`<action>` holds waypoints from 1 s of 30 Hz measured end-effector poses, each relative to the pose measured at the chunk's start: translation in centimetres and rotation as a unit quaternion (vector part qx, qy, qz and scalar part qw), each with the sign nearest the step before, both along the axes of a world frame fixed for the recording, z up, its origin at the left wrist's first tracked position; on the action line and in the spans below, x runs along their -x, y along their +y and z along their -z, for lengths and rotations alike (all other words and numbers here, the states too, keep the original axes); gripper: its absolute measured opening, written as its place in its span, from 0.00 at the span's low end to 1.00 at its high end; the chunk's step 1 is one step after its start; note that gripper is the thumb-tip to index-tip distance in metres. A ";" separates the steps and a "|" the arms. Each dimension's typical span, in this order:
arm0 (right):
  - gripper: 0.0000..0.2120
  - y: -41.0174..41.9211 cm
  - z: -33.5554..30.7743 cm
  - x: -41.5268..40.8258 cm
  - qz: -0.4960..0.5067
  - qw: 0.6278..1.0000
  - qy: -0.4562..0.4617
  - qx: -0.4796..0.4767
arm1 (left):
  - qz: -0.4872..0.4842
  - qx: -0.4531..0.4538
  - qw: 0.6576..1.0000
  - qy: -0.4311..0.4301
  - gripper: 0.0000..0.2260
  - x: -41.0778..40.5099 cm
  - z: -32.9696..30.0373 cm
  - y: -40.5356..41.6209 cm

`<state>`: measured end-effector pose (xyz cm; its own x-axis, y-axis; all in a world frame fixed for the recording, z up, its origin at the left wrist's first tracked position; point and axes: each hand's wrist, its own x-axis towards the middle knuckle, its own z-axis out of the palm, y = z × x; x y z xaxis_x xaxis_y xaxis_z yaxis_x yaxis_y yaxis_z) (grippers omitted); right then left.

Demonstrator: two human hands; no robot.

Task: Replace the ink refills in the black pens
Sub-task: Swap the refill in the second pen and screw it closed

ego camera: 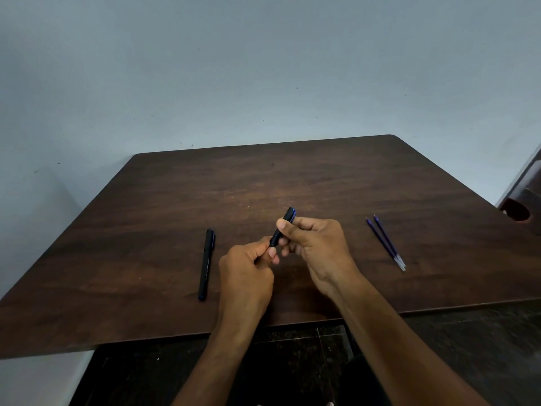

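While both hands meet above the middle of the table, the black pen (283,227) sits between them, tilted, its capped end with the blue clip pointing up and away toward the far edge. Right hand (317,249) wraps the upper part of the barrel, thumb laid along it, fingers curled round from the other side. Left hand (248,266) pinches the lower end, thumb and forefinger closed on it, the remaining fingers folded in under. So each hand has its own end of that one pen, held clear of the wood. Whether the barrel is parted at the joint, I cannot tell; the fingers cover it.

Off to the left, a second black pen (206,264) lies flat on the table, capped, running lengthwise from the near edge toward the far one, with a touch of blue at its near tip and on its clip. It is well apart from the left hand.

Over on the right side, two blue ink refills (385,243) lie side by side, touching or nearly so, angled with their tips toward the far edge and their clear ends toward the near edge.

All of it rests on a dark wooden table (292,177) with rounded far corners, pushed against a pale blue-grey wall (263,68). Beneath the near edge, dark speckled floor (292,361) shows. At the far right, part of some dark wooden furniture (524,200) peeks in.
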<state>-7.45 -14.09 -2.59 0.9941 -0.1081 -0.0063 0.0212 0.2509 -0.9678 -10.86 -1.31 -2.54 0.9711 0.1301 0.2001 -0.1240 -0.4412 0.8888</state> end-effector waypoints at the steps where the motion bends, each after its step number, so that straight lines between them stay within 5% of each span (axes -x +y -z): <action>1: 0.09 0.2 0.0 0.0 -0.002 1.000 0.007 -0.004 | 0.001 0.007 1.000 0.006 0.08 0.1 0.0 0.1; 8: 0.09 1.3 -0.2 -0.1 -0.023 0.998 0.060 0.007 | 0.021 0.028 0.998 0.052 0.12 0.6 -1.0 0.6; 14: 0.11 2.8 -0.9 -1.0 -0.052 0.988 0.079 0.119 | 0.012 -0.076 0.996 0.037 0.14 0.3 -1.5 3.0; 21: 0.13 6.6 -0.5 -3.6 -0.061 0.962 0.119 0.237 | -0.121 -0.130 0.984 0.004 0.04 -1.5 -1.8 8.8; 30: 0.24 10.7 -2.4 -7.2 -0.206 0.819 0.290 0.450 | -0.133 -0.136 0.981 0.049 0.03 -3.3 0.6 10.3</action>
<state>-0.23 -3.42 -0.15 0.8054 0.0162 -0.5925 -0.4146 -0.6989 -0.5828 -7.55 8.94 -3.13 0.9261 0.3366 0.1702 0.1075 -0.6682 0.7362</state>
